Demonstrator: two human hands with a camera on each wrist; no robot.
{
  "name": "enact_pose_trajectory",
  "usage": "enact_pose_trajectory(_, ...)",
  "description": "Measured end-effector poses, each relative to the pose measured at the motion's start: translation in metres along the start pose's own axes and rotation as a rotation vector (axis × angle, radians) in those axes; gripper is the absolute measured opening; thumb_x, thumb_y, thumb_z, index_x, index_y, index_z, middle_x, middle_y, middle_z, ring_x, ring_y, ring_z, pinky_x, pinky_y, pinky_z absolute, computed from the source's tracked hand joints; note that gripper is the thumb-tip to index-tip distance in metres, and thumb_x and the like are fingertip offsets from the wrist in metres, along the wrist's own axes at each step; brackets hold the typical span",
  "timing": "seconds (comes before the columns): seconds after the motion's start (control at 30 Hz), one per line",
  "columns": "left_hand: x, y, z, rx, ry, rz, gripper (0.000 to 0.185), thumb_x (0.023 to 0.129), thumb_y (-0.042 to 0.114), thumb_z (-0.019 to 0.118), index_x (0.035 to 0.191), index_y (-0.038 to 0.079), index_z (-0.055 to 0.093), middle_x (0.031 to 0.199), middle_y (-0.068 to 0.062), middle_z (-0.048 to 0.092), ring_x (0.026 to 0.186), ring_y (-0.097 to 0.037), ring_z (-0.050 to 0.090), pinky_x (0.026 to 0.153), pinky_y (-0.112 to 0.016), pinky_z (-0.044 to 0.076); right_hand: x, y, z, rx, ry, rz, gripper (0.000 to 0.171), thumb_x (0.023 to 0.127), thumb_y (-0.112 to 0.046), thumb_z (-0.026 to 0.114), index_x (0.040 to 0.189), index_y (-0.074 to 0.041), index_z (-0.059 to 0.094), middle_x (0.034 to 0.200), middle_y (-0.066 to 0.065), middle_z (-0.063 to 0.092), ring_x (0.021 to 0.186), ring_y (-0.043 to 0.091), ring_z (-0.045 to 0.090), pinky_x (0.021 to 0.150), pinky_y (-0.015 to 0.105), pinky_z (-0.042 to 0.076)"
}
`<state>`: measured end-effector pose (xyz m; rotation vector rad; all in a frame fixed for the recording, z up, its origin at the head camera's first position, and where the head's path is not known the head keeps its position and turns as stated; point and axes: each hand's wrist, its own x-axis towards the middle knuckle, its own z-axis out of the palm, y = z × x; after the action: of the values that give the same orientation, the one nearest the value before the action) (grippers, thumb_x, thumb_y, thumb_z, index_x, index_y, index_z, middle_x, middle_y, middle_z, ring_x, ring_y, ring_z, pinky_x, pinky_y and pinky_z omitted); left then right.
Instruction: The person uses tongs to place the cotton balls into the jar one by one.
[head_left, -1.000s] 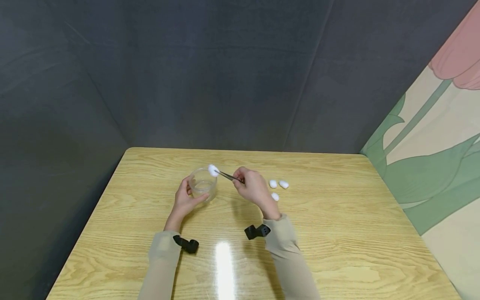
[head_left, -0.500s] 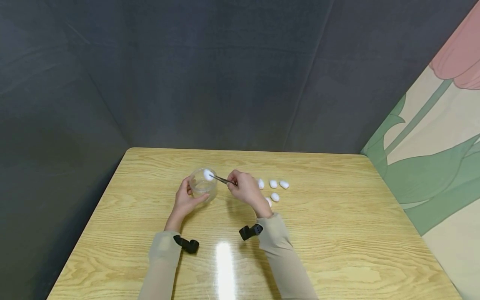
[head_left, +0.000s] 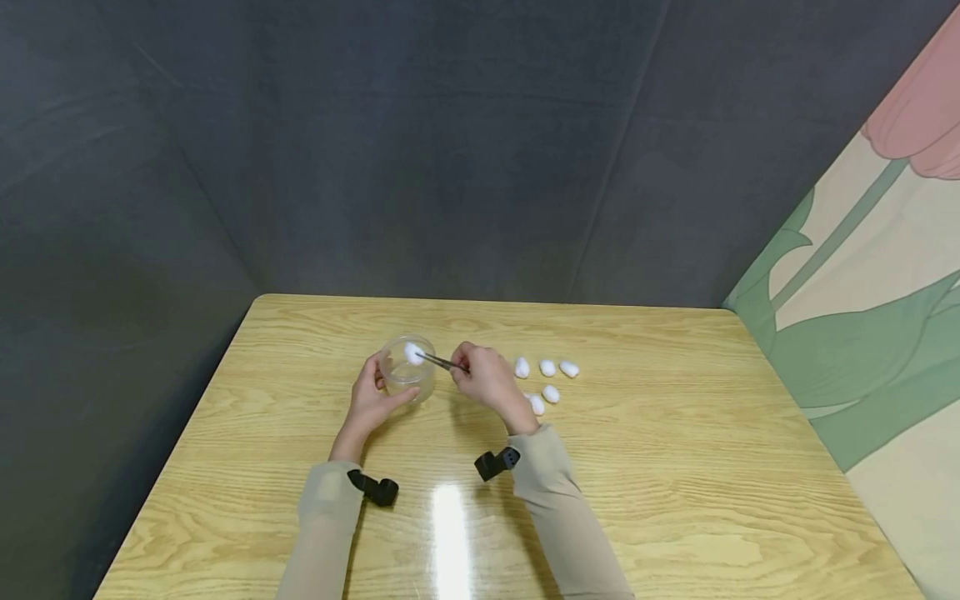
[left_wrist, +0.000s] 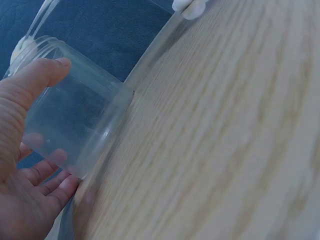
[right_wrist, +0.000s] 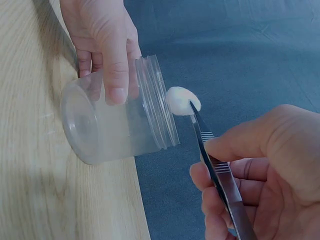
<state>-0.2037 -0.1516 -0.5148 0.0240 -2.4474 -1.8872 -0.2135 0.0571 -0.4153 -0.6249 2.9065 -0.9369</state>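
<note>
My left hand point(head_left: 371, 406) grips a clear plastic jar point(right_wrist: 117, 127) around its side, thumb on the near wall and fingers behind. The jar stands on the table with its threaded mouth up. Between thumb and fingers, my right hand point(head_left: 491, 383) pinches metal tweezers point(right_wrist: 220, 177). A white cotton ball point(right_wrist: 181, 101) is caught in the tweezers' tips. In the right wrist view it sits right at the jar's mouth, just outside the rim. No cotton shows inside the jar.
Several more cotton balls point(head_left: 547, 367) lie on the wooden table point(head_left: 675, 433), right of my right hand. A dark cloth point(head_left: 450, 167) hangs behind the table's far edge. To the right is a flower-patterned cloth point(head_left: 862, 350).
My right hand has moved left and slightly down, carrying the cotton ball from the jar's right rim to over its mouth. More cotton balls have come into sight. The left hand stays still.
</note>
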Motion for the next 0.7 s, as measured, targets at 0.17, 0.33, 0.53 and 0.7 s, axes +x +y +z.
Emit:
enact_pose_trajectory(0.17, 0.0, 0.0, 0.0, 0.008, -0.003, 0.002, 0.086, 0.073, 0.015, 0.081, 0.142, 0.006, 0.031, 0.134, -0.02, 0.042, 0.118, -0.034, 0.044, 0.097, -0.049, 0.037, 0.0, -0.002, 0.001, -0.007, -0.023, 0.012, 0.003, 0.088, -0.011, 0.063, 0.089, -0.008, 0.062, 0.075, 0.001, 0.061, 0.059, 0.013, 0.05, 0.054, 0.026, 0.04)
enact_pose_trajectory(0.33, 0.0, 0.0, 0.0, 0.008, -0.006, -0.013, 0.087, 0.073, 0.016, 0.081, 0.143, 0.007, 0.03, 0.135, -0.019, 0.041, 0.118, -0.034, 0.043, 0.097, -0.049, 0.037, 0.0, -0.001, 0.003, 0.015, -0.023, -0.005, 0.003, 0.087, -0.009, 0.063, 0.088, -0.006, 0.062, 0.074, 0.003, 0.061, 0.059, 0.013, 0.05, 0.053, 0.025, 0.04)
enact_pose_trajectory(0.53, -0.002, 0.007, -0.001, -0.01, -0.021, -0.038, 0.087, 0.075, 0.013, 0.08, 0.144, 0.005, 0.028, 0.137, -0.023, 0.039, 0.12, -0.036, 0.042, 0.098, -0.05, 0.036, 0.0, 0.0, 0.004, 0.029, -0.011, 0.001, 0.004, 0.087, -0.009, 0.063, 0.089, -0.006, 0.062, 0.075, 0.003, 0.061, 0.06, 0.013, 0.051, 0.055, 0.026, 0.041)
enact_pose_trajectory(0.7, -0.014, 0.032, -0.002, -0.01, -0.026, -0.034, 0.084, 0.076, 0.007, 0.077, 0.143, -0.001, 0.027, 0.136, -0.028, 0.038, 0.117, -0.039, 0.042, 0.096, -0.052, 0.036, -0.003, 0.002, 0.004, 0.042, 0.001, 0.0, 0.005, 0.088, -0.009, 0.063, 0.09, -0.005, 0.062, 0.077, 0.004, 0.062, 0.059, 0.012, 0.051, 0.054, 0.025, 0.042)
